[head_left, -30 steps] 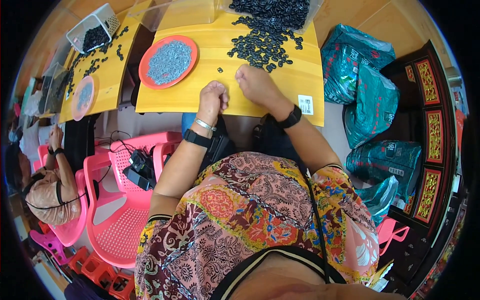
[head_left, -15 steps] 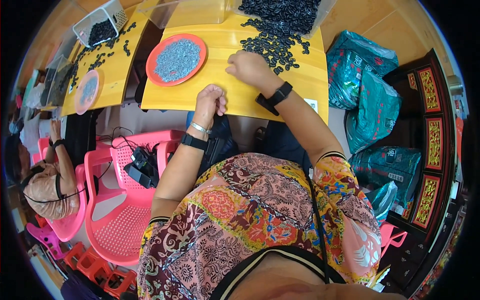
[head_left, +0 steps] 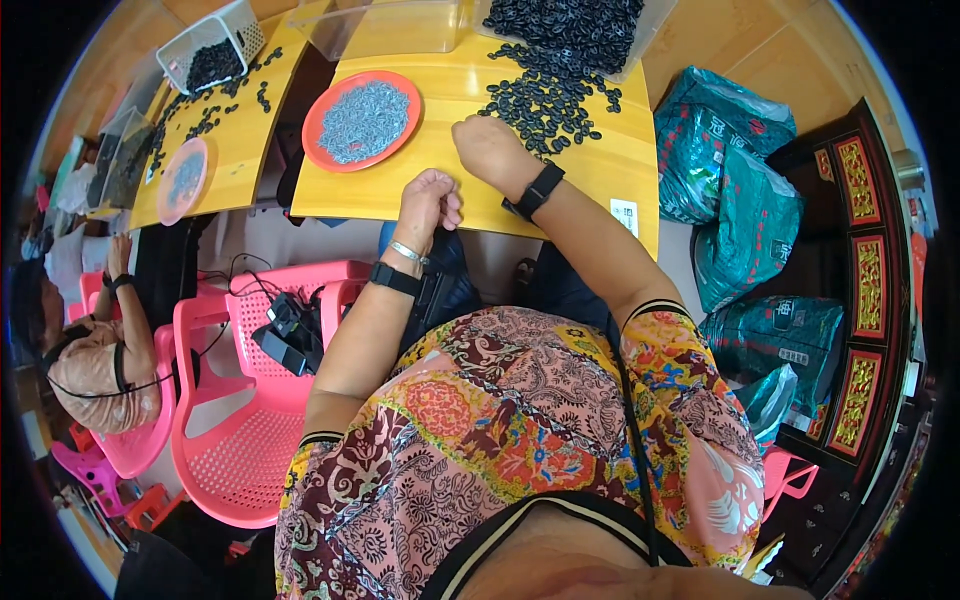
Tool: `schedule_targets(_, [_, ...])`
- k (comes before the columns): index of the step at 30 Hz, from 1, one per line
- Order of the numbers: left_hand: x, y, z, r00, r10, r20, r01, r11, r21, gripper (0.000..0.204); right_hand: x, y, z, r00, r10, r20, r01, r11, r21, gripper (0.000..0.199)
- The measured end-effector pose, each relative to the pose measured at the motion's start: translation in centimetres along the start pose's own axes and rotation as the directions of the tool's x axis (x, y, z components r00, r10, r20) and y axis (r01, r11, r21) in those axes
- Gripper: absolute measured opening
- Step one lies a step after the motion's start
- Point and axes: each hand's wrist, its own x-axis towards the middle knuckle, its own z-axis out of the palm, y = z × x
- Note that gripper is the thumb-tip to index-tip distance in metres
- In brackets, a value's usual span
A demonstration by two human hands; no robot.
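Note:
My left hand is curled closed over the near edge of the yellow table. Whatever its fingers hold is too small or hidden to make out. Just beyond and to the right, my right hand is bent into a closed shape, its fingertips out of sight under the knuckles. A red plate heaped with small silvery metal pieces, perhaps screws or pins, lies left of both hands. Beyond my right hand, small black oval parts are scattered loose on the tabletop.
A clear bin full of black parts stands at the far right, another clear bin beside it. Green bags flank the table's right. Left are a pink chair, a second table and a seated person.
My right hand has come slightly nearer and to the left, toward my left hand. The left hand stays closed near the table edge. The view has shifted a little.

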Motion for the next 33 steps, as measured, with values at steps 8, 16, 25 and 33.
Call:
schedule_targets(8, [-1.6,0.2,0.5,0.995,-0.025,0.1,0.025,1.0,0.003,0.014,-4.3,-0.9,-0.6,0.973,0.188,0.131,-0.206,0.466,0.86,0.016])
schedule_targets(16, [-2.7,0.5,1.6,0.987,0.021,0.162,-0.034,0.996,0.078,0.014,-7.0,-1.5,-1.6,0.96,0.166,0.226,-0.242,0.085,0.966,0.012])
schedule_targets(25, [-2.5,0.8,0.0,0.986,0.02,0.167,-0.023,1.0,0.02,0.015,-7.3,-1.3,-2.6,0.926,0.282,0.252,-0.283,0.076,0.956,0.016])
schedule_targets(33, [-2.6,0.9,-1.1,0.941,-0.06,0.334,0.082,0.995,-0.054,0.016,-7.9,-1.6,-3.7,0.993,-0.049,-0.109,0.117,0.562,0.819,0.016])
